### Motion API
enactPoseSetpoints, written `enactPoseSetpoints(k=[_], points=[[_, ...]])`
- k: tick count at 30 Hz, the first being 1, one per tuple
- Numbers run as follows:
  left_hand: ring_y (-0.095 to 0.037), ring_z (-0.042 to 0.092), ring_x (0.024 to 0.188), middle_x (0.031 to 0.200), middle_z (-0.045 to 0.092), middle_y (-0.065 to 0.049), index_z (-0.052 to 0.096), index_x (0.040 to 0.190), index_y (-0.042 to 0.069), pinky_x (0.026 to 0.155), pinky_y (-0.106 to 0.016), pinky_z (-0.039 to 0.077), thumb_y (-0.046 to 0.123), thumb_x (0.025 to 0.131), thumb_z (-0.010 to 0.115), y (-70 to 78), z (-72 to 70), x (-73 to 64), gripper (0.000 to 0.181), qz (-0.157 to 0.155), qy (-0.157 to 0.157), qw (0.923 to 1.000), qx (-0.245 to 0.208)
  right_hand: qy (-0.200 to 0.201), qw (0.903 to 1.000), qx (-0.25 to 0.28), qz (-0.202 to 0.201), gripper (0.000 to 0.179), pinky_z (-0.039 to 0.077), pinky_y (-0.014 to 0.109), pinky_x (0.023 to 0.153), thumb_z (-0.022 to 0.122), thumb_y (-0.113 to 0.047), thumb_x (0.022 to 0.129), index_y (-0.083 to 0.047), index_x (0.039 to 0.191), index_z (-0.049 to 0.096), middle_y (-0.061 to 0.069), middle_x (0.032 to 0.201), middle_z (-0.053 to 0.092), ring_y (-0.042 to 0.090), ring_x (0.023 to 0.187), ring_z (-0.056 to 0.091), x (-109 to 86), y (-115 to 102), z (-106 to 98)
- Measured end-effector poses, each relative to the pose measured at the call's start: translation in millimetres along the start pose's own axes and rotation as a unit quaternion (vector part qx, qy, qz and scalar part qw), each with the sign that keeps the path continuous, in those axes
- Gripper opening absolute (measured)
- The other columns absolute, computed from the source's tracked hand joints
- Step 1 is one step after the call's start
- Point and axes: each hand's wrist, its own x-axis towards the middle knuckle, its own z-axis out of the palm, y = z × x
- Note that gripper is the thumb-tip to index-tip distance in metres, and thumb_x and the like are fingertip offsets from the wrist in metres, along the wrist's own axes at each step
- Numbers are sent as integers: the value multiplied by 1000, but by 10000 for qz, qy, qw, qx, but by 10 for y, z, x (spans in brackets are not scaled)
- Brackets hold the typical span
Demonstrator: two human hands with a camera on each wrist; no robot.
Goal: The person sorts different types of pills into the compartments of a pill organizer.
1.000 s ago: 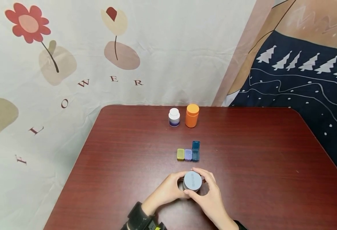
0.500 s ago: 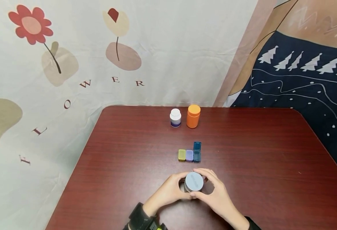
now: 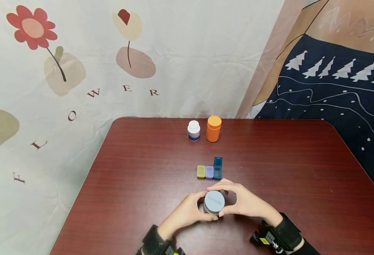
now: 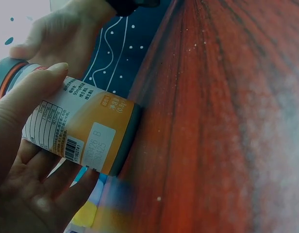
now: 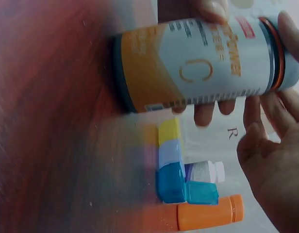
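Gripping the grey-capped bottle upright at the near middle of the surface, the left hand I am watching curls round its body, while the right hand pinches the lid. Just beyond, I see a three-part pill case, its blue right compartment open. Near the far edge, a white bottle stands left of an orange bottle.

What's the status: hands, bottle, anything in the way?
Left hand grips bottle. Right hand pinches its grey lid. Bottle upright, lid on. Pill box beyond it, blue compartment open, not blocking.
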Motion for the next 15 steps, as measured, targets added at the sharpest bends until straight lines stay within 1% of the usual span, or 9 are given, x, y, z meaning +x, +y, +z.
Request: enactPoseSetpoints(k=[3,6,9,10,11,12,13,15], points=[[-5,72,117,128,81,-4,72,137,7,101,-25,58,28,89,95,-117,22,6,58,184,16,9997,135,-260,9995,172,12,62,50,31,107,93,-14,90,-17,147,70,6,137,74,2,126,59,28,2,-43],[-4,72,118,128,80,0,71,139,9,100,-25,58,33,89,95,-211,38,11,60,332,39,9992,223,-371,9992,137,27,59,50,32,107,90,-14,93,-17,148,69,5,135,72,3,125,58,34,-10,-55],[-7,72,118,129,81,-2,71,140,8,100,-26,58,32,89,95,-205,39,10,61,306,54,9994,178,-339,9994,-36,38,58,50,31,108,87,-16,95,-18,150,68,4,136,71,3,126,57,18,-24,-38],[-6,72,119,129,80,-1,71,141,8,100,-25,58,33,89,95,-223,44,14,61,326,59,9992,217,-296,9995,-110,23,59,50,31,108,87,-16,96,-17,151,67,4,137,70,2,126,57,7,-27,-27],[-7,72,119,130,80,-2,71,141,8,100,-26,58,32,89,95,-202,40,15,62,329,60,9991,252,-237,9996,-143,7,61,50,30,109,87,-16,96,-16,153,66,5,138,70,2,127,57,-5,-31,-13],[-7,72,119,130,80,-3,71,141,7,100,-26,58,30,89,95,-174,36,15,62,285,54,9993,232,-171,9997,-157,-28,64,49,30,110,87,-16,95,-16,155,64,5,139,70,2,128,57,-17,-34,5],[-8,72,118,129,80,-4,70,141,7,99,-26,58,29,90,94,-176,37,17,60,301,53,9992,275,-87,9998,-172,-82,69,49,30,110,89,-17,94,-16,157,62,5,141,70,2,129,57,-31,-38,24],[-9,72,118,129,80,-6,72,140,6,101,-27,57,24,89,94,-98,21,15,58,148,31,9998,163,153,9994,-209,-214,78,49,28,109,91,-23,92,-16,161,57,4,144,69,2,130,56,-63,-36,82]])
